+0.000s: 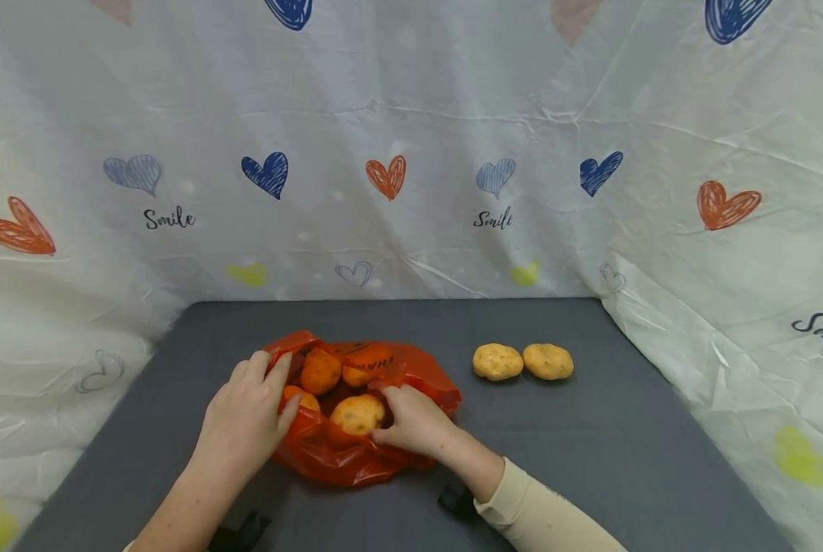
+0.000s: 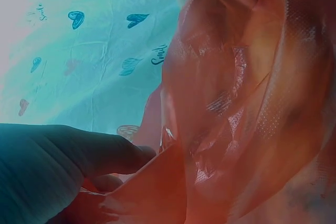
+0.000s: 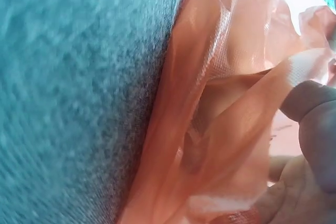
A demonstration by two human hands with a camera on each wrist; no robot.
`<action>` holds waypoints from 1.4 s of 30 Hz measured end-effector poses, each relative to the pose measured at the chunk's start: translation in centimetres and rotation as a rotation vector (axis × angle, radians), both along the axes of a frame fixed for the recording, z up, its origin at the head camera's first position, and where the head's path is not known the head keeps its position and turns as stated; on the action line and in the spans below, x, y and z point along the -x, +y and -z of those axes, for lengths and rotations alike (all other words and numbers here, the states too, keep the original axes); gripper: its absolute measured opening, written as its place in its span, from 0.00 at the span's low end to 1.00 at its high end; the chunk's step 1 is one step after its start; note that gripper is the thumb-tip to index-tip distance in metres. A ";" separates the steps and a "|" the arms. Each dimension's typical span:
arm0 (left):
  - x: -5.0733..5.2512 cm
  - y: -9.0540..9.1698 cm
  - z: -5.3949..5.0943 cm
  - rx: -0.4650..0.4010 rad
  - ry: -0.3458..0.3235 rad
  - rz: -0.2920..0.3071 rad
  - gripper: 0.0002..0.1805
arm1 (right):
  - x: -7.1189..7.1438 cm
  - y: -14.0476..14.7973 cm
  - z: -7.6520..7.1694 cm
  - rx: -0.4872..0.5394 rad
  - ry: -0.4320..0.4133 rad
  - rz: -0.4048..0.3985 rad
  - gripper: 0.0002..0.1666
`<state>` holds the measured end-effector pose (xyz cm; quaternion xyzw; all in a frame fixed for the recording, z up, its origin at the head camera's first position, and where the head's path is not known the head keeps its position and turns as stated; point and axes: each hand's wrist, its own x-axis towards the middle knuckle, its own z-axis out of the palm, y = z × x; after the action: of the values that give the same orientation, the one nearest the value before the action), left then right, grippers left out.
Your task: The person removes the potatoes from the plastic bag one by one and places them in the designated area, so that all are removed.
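Note:
A red plastic bag [image 1: 342, 460] lies on the table with its mouth spread open. Inside, a pale yellow potato [image 1: 358, 415] sits near the front, and several rounder, orange-looking pieces [image 1: 320, 372] lie behind and left of it. My left hand [image 1: 245, 410] pinches the bag's left rim between thumb and fingers; the left wrist view shows the thumb [image 2: 113, 153] on the film. At the right side of the mouth, my right hand [image 1: 414, 418] holds the rim beside the potato, its thumb [image 3: 315, 103] against the film. Some of its fingertips are hidden.
Two potatoes [image 1: 497, 362] lie side by side on the dark grey table [image 1: 590, 460], right of the bag. A white curtain [image 1: 425, 230] with hearts and "Smile" prints hangs behind the table and along both sides.

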<state>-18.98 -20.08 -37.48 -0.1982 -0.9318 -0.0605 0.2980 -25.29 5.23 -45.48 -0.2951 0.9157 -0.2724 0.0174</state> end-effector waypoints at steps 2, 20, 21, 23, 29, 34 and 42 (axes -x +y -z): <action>0.0 0.1 0.0 -0.003 -0.003 -0.001 0.35 | 0.1 0.1 -0.1 0.009 -0.018 -0.020 0.40; -1.3 -3.0 -0.3 -0.066 0.065 0.099 0.32 | -2.9 1.4 -4.3 0.149 -0.075 0.001 0.37; -1.4 -3.2 -0.4 -0.073 0.063 0.116 0.32 | -3.1 1.8 -4.7 0.160 -0.075 0.002 0.37; -1.7 -3.5 -0.5 -0.086 0.053 0.143 0.32 | -3.6 2.6 -5.5 0.175 -0.077 0.003 0.39; -2.4 -3.5 -0.6 -0.097 0.064 0.190 0.31 | -4.6 4.9 -6.9 0.244 -0.026 -0.020 0.42; -2.5 -3.4 -0.3 -0.090 0.094 0.177 0.29 | -5.3 6.6 -7.4 0.321 -0.022 -0.031 0.41; -2.8 -3.7 0.4 -0.110 0.153 0.112 0.26 | -5.9 9.2 -8.6 0.409 -0.078 0.016 0.40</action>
<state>-16.16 -23.74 -37.92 -0.2374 -0.8892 -0.1126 0.3746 -19.42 14.38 -36.89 -0.2745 0.8420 -0.4643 -0.0093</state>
